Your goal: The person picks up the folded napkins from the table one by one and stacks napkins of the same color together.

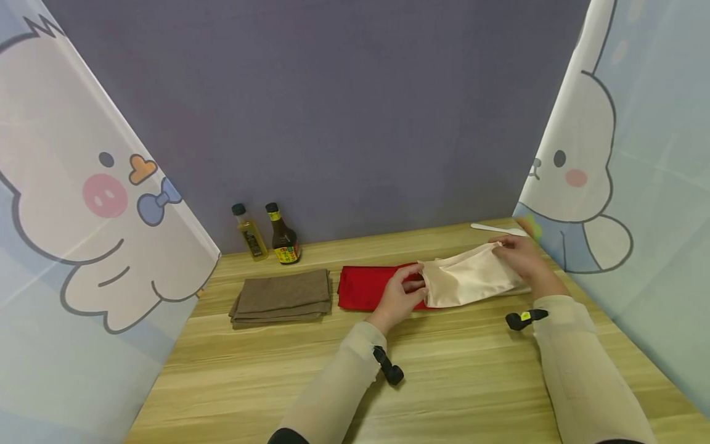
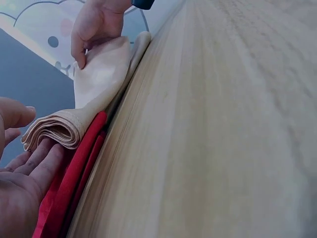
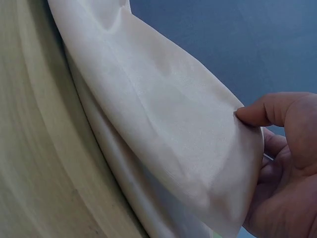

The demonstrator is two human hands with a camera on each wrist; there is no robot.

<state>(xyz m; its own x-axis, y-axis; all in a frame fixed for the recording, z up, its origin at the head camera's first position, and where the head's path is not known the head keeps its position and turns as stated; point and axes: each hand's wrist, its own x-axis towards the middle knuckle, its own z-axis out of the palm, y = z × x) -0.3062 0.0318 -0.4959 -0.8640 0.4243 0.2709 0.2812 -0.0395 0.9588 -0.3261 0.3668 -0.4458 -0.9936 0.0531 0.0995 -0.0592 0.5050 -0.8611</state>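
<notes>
A cream satin cloth lies folded over the right part of a folded red cloth, its right end lifted. My right hand pinches that end; in the right wrist view the thumb presses its near face and the other fingers are behind. At the left end, my left hand touches the cloth. The left wrist view shows this end as several rolled layers, with nearly straight fingers against them and one digit apart. Another pale layer lies beneath the lifted part.
A folded brown cloth lies left of the red one. Behind it stand an oil bottle and a dark sauce bottle. A white utensil handle lies at the back right. Grey and printed panels enclose the wooden table.
</notes>
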